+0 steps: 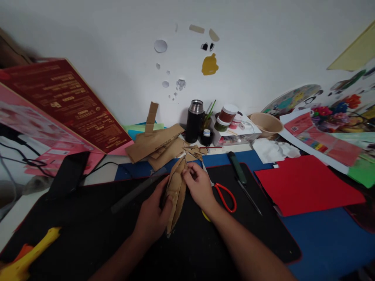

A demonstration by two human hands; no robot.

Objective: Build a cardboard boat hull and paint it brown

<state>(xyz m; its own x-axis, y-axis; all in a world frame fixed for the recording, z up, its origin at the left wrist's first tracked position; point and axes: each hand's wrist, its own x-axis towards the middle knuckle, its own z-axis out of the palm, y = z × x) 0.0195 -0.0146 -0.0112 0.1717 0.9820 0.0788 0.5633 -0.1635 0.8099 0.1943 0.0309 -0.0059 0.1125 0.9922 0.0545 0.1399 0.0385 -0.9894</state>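
A long, leaf-shaped piece of folded cardboard (176, 187) stands tilted over the black mat, a crease running down its length. My left hand (155, 214) grips its lower left side, thumb across the front. Near the upper right edge, my right hand (197, 183) pinches the cardboard between thumb and fingers. Just right of that hand lie red-handled scissors (225, 198), their blades partly hidden behind it. A dark green-handled tool (238, 168) and a thin pointed metal tool (249, 196) rest farther right on the mat.
Cardboard scraps (158, 144) are piled behind my hands, beside a black thermos (194, 121). Paint jars (227, 114) sit on a box at the back. Red sheet (307, 185) lies right; a yellow-handled tool (32, 253) is front left. A clear ruler-like strip (137, 191) crosses the mat (96, 226).
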